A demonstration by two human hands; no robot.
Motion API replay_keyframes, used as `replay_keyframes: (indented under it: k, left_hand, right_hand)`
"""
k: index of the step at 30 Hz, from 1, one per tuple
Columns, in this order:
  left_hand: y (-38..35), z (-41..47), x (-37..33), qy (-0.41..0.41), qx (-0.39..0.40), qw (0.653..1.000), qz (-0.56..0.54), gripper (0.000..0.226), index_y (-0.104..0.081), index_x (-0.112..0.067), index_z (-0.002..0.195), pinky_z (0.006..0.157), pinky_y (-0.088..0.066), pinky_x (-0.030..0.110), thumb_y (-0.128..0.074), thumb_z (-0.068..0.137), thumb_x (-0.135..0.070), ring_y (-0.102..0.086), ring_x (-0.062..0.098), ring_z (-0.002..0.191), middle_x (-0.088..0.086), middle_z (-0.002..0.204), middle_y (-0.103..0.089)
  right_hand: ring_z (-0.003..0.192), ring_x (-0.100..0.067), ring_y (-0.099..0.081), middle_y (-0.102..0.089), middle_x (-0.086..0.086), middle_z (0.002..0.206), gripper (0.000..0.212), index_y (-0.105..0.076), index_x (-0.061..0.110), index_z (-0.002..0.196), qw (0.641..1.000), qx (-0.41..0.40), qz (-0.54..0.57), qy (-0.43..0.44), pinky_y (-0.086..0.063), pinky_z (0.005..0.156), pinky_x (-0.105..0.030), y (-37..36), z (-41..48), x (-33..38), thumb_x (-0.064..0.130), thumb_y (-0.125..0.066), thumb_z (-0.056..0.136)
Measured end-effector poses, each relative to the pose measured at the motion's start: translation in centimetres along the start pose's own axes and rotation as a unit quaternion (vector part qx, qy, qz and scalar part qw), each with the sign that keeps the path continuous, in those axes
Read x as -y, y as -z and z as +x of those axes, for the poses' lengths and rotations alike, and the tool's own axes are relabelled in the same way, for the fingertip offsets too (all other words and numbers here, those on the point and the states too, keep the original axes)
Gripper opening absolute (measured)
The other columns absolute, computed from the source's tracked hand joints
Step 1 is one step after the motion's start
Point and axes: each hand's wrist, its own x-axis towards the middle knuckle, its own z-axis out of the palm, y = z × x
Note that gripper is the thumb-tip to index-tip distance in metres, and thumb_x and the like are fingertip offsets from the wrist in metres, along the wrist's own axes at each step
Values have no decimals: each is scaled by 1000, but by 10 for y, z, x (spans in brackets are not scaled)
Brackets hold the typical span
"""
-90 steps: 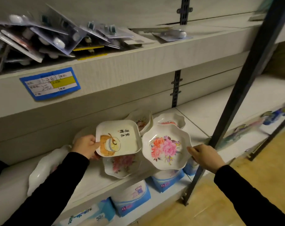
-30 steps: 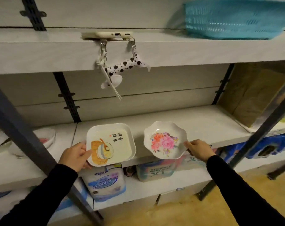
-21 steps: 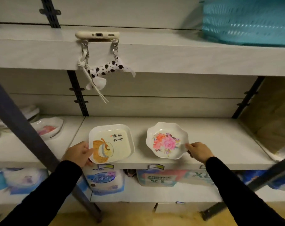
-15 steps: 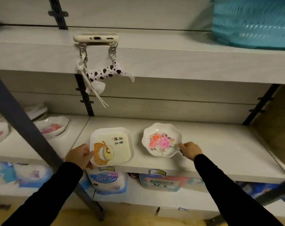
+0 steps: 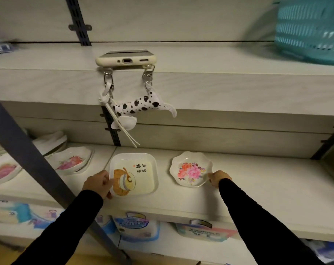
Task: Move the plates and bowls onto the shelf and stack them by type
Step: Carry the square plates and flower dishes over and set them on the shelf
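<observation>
Gripping the near left rim of the square plate [image 5: 141,173], the left hand [image 5: 98,183] has its thumb on top and its fingers curled under the edge. The plate sits on the shelf [image 5: 267,188] near the front edge; whether its held side is lifted cannot be told. To its right and apart from it, the flower plate [image 5: 191,171] lies on the same shelf, and the right hand [image 5: 218,178] pinches its near right rim with curled fingers. Farther left, past a dark post [image 5: 28,150], more flowered plates [image 5: 72,161] lie at the same level. On the shelf above, a phone [image 5: 125,58] lies at the edge with a spotted charm [image 5: 137,108] hanging from it, and a teal basket [image 5: 311,33] stands at the far right
</observation>
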Motion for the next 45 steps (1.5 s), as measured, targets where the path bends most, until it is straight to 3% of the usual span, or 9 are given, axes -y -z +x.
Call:
replay_keyframes:
  k: [6, 12, 20, 23, 27, 33, 36, 39, 45]
  left_hand:
    - [-6, 24, -4, -16, 13, 1000, 1, 27, -43, -14, 65, 51, -42, 22, -54, 89, -19, -60, 16, 46, 4, 59, -62]
    - [-24, 58, -16, -3, 48, 999, -19, 31, -43, -17, 61, 50, -42, 22, -56, 88, -18, -59, 22, 48, 4, 54, -58]
    - [-46, 102, -31, 2, 121, 993, 2, 11, -60, -12, 84, 50, -52, 23, -58, 86, -22, -69, 28, 61, 14, 85, -71]
    - [-55, 113, -33, 10, 133, 991, -1, 15, -62, -9, 86, 60, -57, 29, -59, 85, -24, -71, 32, 68, 16, 84, -71]
    - [-65, 119, -35, 24, 136, 990, 4, 25, -65, -4, 96, 45, -49, 23, -58, 86, -26, -69, 30, 64, 16, 90, -72]
    - [-68, 113, -37, 24, 123, 992, 10, 23, -60, -6, 100, 45, -45, 20, -56, 89, -25, -60, 22, 53, 11, 85, -65]
    - [-65, 109, -30, 19, 109, 994, 12, 31, -61, 0, 108, 70, -52, 27, -54, 89, -24, -67, 30, 81, 16, 99, -68]
    - [-55, 94, -29, -10, 98, 993, 67, 40, -54, -4, 125, 96, -42, 30, -49, 92, -25, -54, 31, 116, 16, 128, -58]
    - [-32, 47, -28, -57, 65, 993, 84, 34, -57, -11, 121, 95, -45, 31, -51, 91, -26, -57, 29, 111, 12, 122, -63]
  right_hand:
    - [79, -24, -53, -60, -8, 87, 41, -55, 20, 54, 999, -24, 22, -6, -37, 70, -24, 0, 12, 3, 41, -47, 89]
    - [97, -30, -61, -67, -12, 100, 41, -70, 18, 88, 997, -43, 49, 31, -45, 81, -30, 9, 2, -17, 42, -37, 92]
    - [79, -19, -60, -59, 7, 65, 30, -61, 31, 82, 992, -70, 34, 101, -43, 74, -28, 30, -51, -43, 43, -37, 95]
    - [77, -18, -59, -59, 8, 63, 32, -60, 33, 79, 990, -64, 33, 118, -44, 76, -29, 30, -61, -48, 44, -36, 96]
    - [76, -17, -58, -58, 9, 62, 31, -58, 35, 76, 991, -61, 27, 120, -43, 75, -29, 29, -67, -50, 44, -36, 96]
    - [78, -17, -59, -56, 11, 60, 30, -59, 33, 79, 991, -64, 12, 121, -44, 78, -29, 31, -72, -48, 43, -37, 95]
    - [79, -18, -59, -57, 11, 61, 28, -59, 33, 79, 989, -68, 1, 134, -43, 75, -29, 32, -74, -44, 43, -38, 95]
    - [77, -18, -58, -57, 12, 60, 26, -58, 34, 79, 986, -70, -15, 149, -43, 73, -28, 33, -76, -39, 42, -39, 94]
    - [85, -21, -66, -66, 7, 77, 20, -60, 30, 90, 974, -53, -61, 212, -52, 82, -32, 29, -87, -21, 40, -42, 93]
